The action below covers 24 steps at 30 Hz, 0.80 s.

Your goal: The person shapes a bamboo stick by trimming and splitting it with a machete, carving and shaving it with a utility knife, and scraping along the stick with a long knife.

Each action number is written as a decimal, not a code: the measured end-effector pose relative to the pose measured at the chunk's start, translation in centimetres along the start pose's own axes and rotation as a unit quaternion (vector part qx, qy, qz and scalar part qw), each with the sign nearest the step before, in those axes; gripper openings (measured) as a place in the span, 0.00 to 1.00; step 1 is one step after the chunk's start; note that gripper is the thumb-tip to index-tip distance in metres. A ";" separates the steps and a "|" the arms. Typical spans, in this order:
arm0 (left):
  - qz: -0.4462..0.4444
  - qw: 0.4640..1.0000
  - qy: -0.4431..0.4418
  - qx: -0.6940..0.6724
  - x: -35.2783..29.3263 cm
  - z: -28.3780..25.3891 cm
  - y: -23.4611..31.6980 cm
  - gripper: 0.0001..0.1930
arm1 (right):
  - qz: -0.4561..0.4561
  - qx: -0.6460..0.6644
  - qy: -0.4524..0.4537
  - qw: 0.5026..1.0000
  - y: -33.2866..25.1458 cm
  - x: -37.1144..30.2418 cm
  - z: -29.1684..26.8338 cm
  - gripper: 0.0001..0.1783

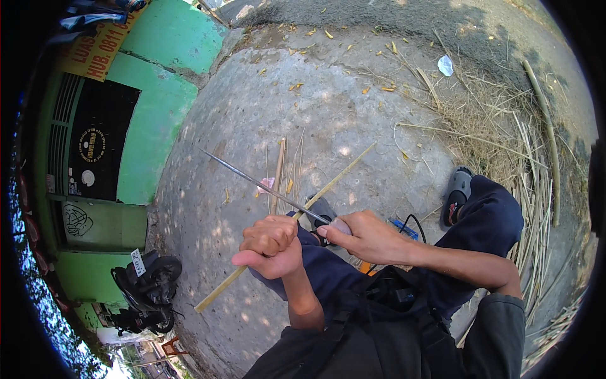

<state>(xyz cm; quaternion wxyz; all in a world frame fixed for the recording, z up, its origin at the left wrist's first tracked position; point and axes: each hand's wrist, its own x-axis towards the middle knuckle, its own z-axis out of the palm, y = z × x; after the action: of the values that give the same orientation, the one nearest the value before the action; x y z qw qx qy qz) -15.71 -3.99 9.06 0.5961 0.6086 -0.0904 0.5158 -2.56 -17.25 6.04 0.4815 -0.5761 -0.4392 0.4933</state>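
Observation:
My left hand (270, 246) is closed in a fist around a long, pale bamboo strip (341, 172). The strip runs from the lower left, through the fist, up to the right. In my right hand (374, 237) is the handle of a long, thin-bladed knife (249, 177), whose blade points to the upper left. Just beyond my left fist, blade and strip cross; the blade appears to lie over the strip. My right thumb rests along the handle.
Thin sticks (278, 174) lie on the concrete ahead. Shavings (470, 117) and a pile of long strips (533, 202) spread along the right, beside a pole (544, 126). My shoe (457, 189) rests near them. A motorcycle (151, 284) stands left by a green wall (158, 120).

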 end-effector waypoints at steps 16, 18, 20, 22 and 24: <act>0.000 0.994 0.104 -0.015 -0.4 0.0 -0.7 0.35 | -0.051 0.017 0.036 0.998 1.8 1.2 0.1 0.36; -0.008 0.994 0.109 -0.009 -0.5 -0.1 -0.6 0.35 | -0.012 -0.017 0.016 1.000 1.3 1.1 0.3 0.36; 0.003 0.993 0.112 -0.024 -0.4 0.3 -0.6 0.35 | -0.028 -0.021 0.008 0.999 0.1 0.6 0.2 0.35; 0.008 0.991 0.136 -0.012 -0.2 0.5 -0.7 0.35 | -0.046 -0.026 0.008 0.999 -0.1 0.7 0.4 0.35; 0.015 0.987 0.160 -0.001 -0.2 0.5 -0.7 0.35 | -0.029 -0.017 0.000 0.999 1.1 1.3 0.9 0.32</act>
<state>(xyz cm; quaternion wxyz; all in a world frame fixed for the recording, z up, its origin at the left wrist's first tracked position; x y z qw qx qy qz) -15.07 -4.27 8.63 0.5960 0.5159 -0.0033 0.6153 -3.23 -16.03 4.73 0.4858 -0.5709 -0.4644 0.4717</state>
